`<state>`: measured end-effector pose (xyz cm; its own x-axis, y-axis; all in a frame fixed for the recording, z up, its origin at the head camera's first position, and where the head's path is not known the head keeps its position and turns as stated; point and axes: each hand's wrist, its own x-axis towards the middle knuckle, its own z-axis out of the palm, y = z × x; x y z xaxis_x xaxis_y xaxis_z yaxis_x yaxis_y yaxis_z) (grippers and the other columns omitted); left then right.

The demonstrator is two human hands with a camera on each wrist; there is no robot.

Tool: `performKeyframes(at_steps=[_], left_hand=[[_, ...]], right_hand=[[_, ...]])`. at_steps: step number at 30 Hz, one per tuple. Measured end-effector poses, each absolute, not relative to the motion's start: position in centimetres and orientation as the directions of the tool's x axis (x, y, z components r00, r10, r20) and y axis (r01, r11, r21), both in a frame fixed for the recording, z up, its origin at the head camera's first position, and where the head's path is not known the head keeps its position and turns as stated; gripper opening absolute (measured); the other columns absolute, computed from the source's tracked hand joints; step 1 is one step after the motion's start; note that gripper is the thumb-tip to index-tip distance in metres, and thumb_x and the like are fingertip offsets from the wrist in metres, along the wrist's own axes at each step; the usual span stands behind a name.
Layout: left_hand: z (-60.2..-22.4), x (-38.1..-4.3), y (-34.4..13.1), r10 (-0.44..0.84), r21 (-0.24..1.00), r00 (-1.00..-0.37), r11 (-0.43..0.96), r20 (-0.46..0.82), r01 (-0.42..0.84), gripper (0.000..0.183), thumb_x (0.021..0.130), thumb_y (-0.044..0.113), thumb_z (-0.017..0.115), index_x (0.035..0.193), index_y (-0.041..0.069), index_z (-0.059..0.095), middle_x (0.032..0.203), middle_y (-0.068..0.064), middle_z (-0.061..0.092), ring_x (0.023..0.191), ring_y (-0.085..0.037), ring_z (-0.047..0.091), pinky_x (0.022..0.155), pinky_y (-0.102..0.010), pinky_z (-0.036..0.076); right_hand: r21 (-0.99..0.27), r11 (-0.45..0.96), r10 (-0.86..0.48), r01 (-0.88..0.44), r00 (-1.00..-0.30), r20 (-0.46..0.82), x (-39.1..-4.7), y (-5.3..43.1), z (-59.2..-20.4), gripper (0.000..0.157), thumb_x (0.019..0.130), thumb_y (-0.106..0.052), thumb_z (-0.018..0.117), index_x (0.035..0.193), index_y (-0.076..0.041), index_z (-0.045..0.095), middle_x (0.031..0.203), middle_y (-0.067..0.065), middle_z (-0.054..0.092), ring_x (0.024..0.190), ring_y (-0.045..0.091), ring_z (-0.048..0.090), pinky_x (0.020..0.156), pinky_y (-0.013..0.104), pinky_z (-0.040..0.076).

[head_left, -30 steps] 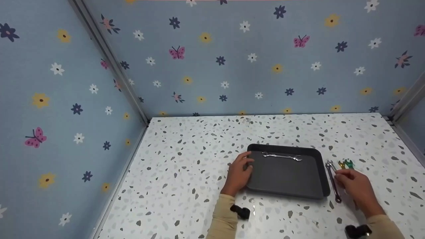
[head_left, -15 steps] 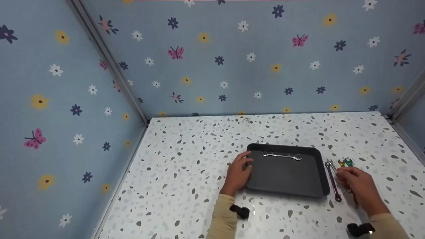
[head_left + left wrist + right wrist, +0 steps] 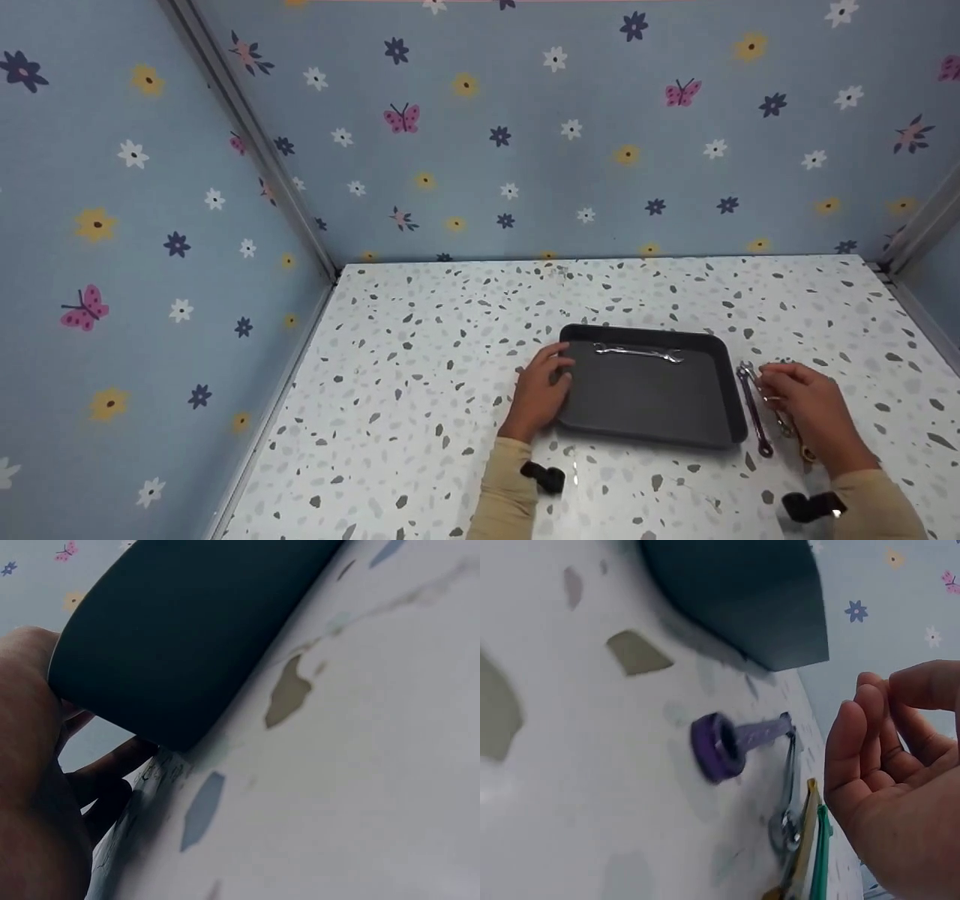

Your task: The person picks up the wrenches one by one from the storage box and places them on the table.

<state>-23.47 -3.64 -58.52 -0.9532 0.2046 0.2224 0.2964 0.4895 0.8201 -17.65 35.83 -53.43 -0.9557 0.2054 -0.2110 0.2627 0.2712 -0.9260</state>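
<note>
My left hand (image 3: 538,394) holds the left side of a dark grey baking tray (image 3: 645,401), its fingertips at the rim; in the left wrist view, the tray wall (image 3: 172,637) is beside the palm. In the tray a silver open-end wrench (image 3: 637,352) lies along the far side. My right hand (image 3: 810,405) hovers right of the tray, over a group of wrenches. Its thumb and fingertips are drawn together with nothing visible between them in the right wrist view. Under it lie a purple wrench (image 3: 720,746), a silver wrench (image 3: 786,829), a yellow wrench (image 3: 804,844) and a green wrench (image 3: 821,851).
The white speckled table (image 3: 420,360) extends left of the tray and behind it. A blue flowered wall (image 3: 525,165) stands along the back, with side panels left and right. Black wrist cameras (image 3: 544,478) sit on both sleeves.
My right hand has risen slightly from the silver wrench and shifted over the yellow and green wrench heads, which it now hides. The left hand and tray stay where they were.
</note>
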Motion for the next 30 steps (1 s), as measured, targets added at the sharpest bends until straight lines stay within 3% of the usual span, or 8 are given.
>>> performKeyframes(at_steps=[2, 8, 11, 20, 30], left_hand=[[-58.5, -23.4, -3.7, 0.206, 0.819, -0.952, 0.488, 0.227, 0.301, 0.024, 0.096, 0.013, 0.062, 0.118, 0.011, 0.072, 0.146, 0.007, 0.053, 0.138, -0.015, 0.044, 0.116, -0.064, 0.017], [-58.4, -23.5, -4.3, 0.213, 0.811, -0.947, 0.491, 0.241, 0.317, 0.024, 0.097, 0.010, 0.062, 0.119, 0.007, 0.072, 0.146, 0.003, 0.053, 0.137, -0.015, 0.045, 0.114, -0.043, 0.034], [-58.4, -23.6, -4.4, 0.220, 0.808, -0.946, 0.496, 0.237, 0.318, 0.024, 0.097, 0.009, 0.062, 0.119, 0.006, 0.071, 0.147, 0.003, 0.052, 0.138, -0.014, 0.044, 0.114, -0.040, 0.035], [-58.3, -23.4, -4.0, 0.241, 0.816, -0.939, 0.472, 0.245, 0.334, 0.027, 0.093, 0.006, 0.067, 0.120, 0.006, 0.071, 0.147, 0.002, 0.052, 0.139, -0.016, 0.043, 0.115, -0.040, 0.034], [-58.3, -23.5, -3.9, 0.252, 0.807, -0.940, 0.490, 0.231, 0.330, 0.028, 0.092, 0.007, 0.068, 0.120, 0.008, 0.071, 0.148, 0.003, 0.051, 0.139, -0.016, 0.042, 0.118, -0.051, 0.026]], right_hand=[[-0.933, 0.255, 0.186, 0.253, -0.960, -0.209, -18.0, 35.5, -53.0, 0.050, 0.101, -0.036, 0.059, 0.131, 0.004, 0.055, 0.107, 0.003, 0.070, 0.095, 0.009, 0.064, 0.079, 0.026, 0.058], [-0.940, 0.245, 0.141, 0.239, -0.968, -0.209, -20.1, 34.2, -51.6, 0.041, 0.103, -0.034, 0.057, 0.127, -0.001, 0.058, 0.106, 0.001, 0.069, 0.097, 0.013, 0.064, 0.080, 0.027, 0.058], [-0.940, 0.263, 0.111, 0.217, -0.975, -0.194, -21.0, 33.5, -51.1, 0.042, 0.103, -0.035, 0.056, 0.126, 0.000, 0.058, 0.103, -0.001, 0.068, 0.097, 0.014, 0.064, 0.081, 0.028, 0.058], [-0.952, 0.213, 0.064, 0.218, -0.976, -0.209, -22.9, 31.6, -50.6, 0.041, 0.103, -0.026, 0.057, 0.128, 0.007, 0.055, 0.097, -0.004, 0.067, 0.091, 0.011, 0.063, 0.078, 0.026, 0.057], [-0.960, 0.195, 0.024, 0.199, -0.980, -0.198, -24.2, 30.3, -50.2, 0.030, 0.102, -0.029, 0.059, 0.119, -0.003, 0.060, 0.100, 0.000, 0.068, 0.092, 0.012, 0.064, 0.079, 0.027, 0.057]])
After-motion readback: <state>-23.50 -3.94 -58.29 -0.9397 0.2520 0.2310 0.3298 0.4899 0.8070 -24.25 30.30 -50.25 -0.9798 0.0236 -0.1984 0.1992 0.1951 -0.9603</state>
